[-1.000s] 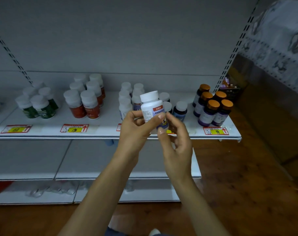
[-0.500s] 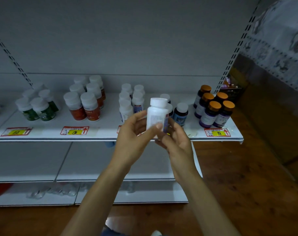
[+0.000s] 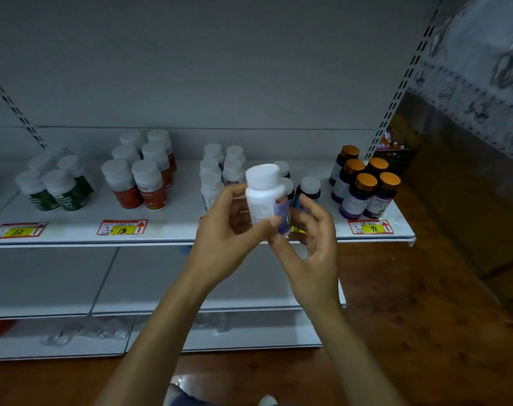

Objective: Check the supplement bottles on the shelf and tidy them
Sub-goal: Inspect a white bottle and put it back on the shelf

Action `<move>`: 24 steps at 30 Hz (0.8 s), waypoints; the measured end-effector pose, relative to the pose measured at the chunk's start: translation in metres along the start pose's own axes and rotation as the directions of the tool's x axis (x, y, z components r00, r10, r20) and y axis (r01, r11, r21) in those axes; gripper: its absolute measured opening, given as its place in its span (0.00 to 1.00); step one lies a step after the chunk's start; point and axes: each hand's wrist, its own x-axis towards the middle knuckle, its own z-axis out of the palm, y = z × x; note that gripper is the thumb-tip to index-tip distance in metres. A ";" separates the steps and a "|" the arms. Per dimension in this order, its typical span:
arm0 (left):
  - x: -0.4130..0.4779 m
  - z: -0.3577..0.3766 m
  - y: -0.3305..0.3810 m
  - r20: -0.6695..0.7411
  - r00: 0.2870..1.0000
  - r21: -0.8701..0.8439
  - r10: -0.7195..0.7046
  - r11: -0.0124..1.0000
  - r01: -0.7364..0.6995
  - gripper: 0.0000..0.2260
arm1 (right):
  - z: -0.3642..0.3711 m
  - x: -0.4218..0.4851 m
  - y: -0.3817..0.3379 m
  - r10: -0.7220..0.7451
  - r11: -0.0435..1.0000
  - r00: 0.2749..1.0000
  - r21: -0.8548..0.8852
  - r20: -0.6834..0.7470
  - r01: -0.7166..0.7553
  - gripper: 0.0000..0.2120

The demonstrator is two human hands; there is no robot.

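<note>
Since a second ago the white bottle (image 3: 265, 197) has been turned: its red-and-blue label front no longer faces the camera, plain white side and a purple label edge show now. Slightly blurred, upright, cap up, held in front of the shelf (image 3: 173, 230) edge, not resting on it.

Left hand (image 3: 234, 230): grip closed around the bottle's lower body, thumb across the front, fingers behind. Right hand (image 3: 314, 235): fingers half curled beside the bottle; thumb tip near its base, cannot tell whether it touches.

On the shelf, left to right:
- green-label bottles (image 3: 59, 189), white caps, clustered
- red-label bottles (image 3: 141, 177), white caps, in two rows
- white bottles (image 3: 220, 165) matching the held one, directly behind the hands, partly hidden
- dark bottles with white caps (image 3: 308, 189), just right of the held bottle
- orange-capped purple bottles (image 3: 363, 186), at the right end

Price tags (image 3: 122, 227) on the shelf front, red and yellow; readable ones say 198 and 98. Lower shelf (image 3: 44, 282) below looks bare white. Wooden floor (image 3: 425, 317) to the right.
</note>
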 end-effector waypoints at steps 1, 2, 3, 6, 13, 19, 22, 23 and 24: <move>0.001 0.001 0.002 0.000 0.997 -0.056 -0.077 0.996 0.076 0.20 | 0.003 -0.003 -0.004 0.006 1.000 0.999 -0.002 -0.049 -0.006 0.27; 0.001 0.002 0.004 0.013 0.988 -0.124 -0.157 0.980 0.157 0.18 | 0.005 -0.005 -0.007 -0.002 1.000 0.996 -0.003 -0.085 0.002 0.25; 0.002 0.004 0.005 0.034 0.971 -0.207 -0.238 0.949 0.240 0.17 | 0.008 -0.007 -0.010 -0.020 1.000 0.995 -0.005 -0.100 0.020 0.24; 0.002 0.007 0.003 0.119 0.893 -0.458 -0.434 0.774 0.437 0.23 | 0.014 -0.010 -0.014 -0.101 0.991 0.993 -0.089 -0.052 0.096 0.24; -0.001 0.008 -0.002 0.169 0.859 -0.616 -0.483 0.629 0.474 0.19 | 0.015 -0.010 -0.009 -0.110 0.983 0.993 -0.146 0.032 0.113 0.26; -0.004 -0.005 -0.016 -0.152 0.988 -0.101 -0.010 0.995 -0.005 0.26 | 0.005 -0.008 0.006 0.105 0.994 0.987 -0.016 0.118 -0.104 0.21; -0.005 -0.010 -0.021 -0.105 0.988 0.032 0.115 0.993 -0.112 0.23 | 0.003 -0.004 0.004 0.113 0.993 0.987 0.028 0.114 -0.117 0.21; -0.005 -0.010 -0.022 -0.084 0.985 0.067 0.151 0.987 -0.145 0.23 | 0.003 -0.003 0.002 0.107 0.993 0.987 0.035 0.119 -0.111 0.22; -0.006 -0.010 -0.023 -0.063 0.982 0.087 0.175 0.982 -0.170 0.23 | 0.004 -0.003 0.002 0.094 0.995 0.987 0.027 0.128 -0.099 0.25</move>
